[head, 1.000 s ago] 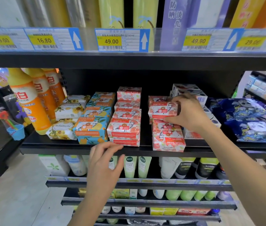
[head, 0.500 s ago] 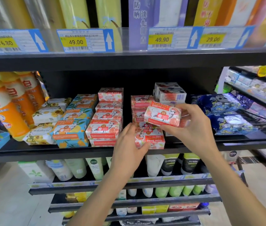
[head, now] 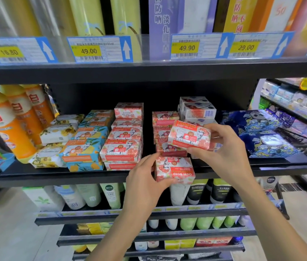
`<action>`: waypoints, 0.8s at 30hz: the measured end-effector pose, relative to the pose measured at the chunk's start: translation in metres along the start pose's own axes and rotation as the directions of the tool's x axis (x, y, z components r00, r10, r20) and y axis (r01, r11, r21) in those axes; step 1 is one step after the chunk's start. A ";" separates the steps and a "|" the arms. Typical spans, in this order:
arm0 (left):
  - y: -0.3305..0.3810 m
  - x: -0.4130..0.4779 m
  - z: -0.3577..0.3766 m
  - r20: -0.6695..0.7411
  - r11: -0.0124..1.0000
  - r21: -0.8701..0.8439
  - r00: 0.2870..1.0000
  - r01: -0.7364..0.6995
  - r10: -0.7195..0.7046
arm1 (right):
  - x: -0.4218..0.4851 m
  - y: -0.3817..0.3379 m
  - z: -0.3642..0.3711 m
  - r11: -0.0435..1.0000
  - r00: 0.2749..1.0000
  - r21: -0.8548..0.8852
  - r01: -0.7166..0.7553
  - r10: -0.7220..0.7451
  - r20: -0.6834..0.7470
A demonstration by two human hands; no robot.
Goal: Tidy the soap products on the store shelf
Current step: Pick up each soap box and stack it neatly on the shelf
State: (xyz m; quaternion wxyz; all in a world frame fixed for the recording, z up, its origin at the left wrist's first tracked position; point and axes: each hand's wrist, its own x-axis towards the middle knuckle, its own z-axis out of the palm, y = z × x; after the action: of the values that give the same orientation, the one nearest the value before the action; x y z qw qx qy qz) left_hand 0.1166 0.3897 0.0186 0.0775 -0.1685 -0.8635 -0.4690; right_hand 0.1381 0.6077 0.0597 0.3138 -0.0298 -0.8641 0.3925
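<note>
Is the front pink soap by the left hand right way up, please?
Upside down: lettering on the front pink soap reads inverted.

price tags (head: 186, 48) on the upper shelf edge (head: 148, 72), at 12 o'clock, are marked 16.80, 49.00, 49.90 and 29.00. "goat soap" is printed upside down on the front red soap bar (head: 175, 172) at 6 o'clock, and upright on a blue soap box (head: 81, 147) at 9 o'clock.

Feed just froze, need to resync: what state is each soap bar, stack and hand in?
right hand: holds the lifted bar
lifted bar: off the shelf, tilted
left hand: grips the front bar
front bar: at the shelf edge, label upside down
red stack: piled on the shelf, no hand on it
blue stack: piled, no hand on it
</note>
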 end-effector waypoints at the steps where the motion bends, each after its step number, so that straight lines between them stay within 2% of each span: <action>1: 0.000 -0.004 -0.007 -0.001 1.000 -0.022 1.000 -0.001 0.001 | 0.001 -0.003 0.000 1.000 1.000 0.008 0.003 -0.003 0.003; 9: -0.014 -0.018 -0.089 -0.080 0.973 -0.225 0.994 0.049 -0.068 | 0.020 -0.032 0.026 0.998 0.997 0.061 -0.016 0.011 0.082; 13: -0.026 -0.019 -0.123 -0.162 0.969 -0.243 0.984 0.038 -0.079 | 0.042 -0.050 0.057 0.997 0.985 0.069 -0.031 0.019 0.171; 17: -0.040 -0.019 -0.146 -0.206 0.962 -0.272 0.974 0.030 -0.089 | 0.069 -0.067 0.098 1.000 0.978 0.012 0.001 -0.003 0.209; 24: -0.052 -0.018 -0.164 -0.227 0.945 -0.327 0.968 0.031 -0.110 | 0.099 -0.077 0.152 0.996 0.974 -0.082 -0.030 0.048 0.221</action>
State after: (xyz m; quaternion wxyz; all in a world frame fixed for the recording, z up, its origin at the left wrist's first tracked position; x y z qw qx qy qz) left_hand 0.1104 0.2218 0.0623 0.1370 -0.0891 -0.7653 -0.6226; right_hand -0.0120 0.4833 0.0893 0.2059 -0.0149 -0.9077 0.3652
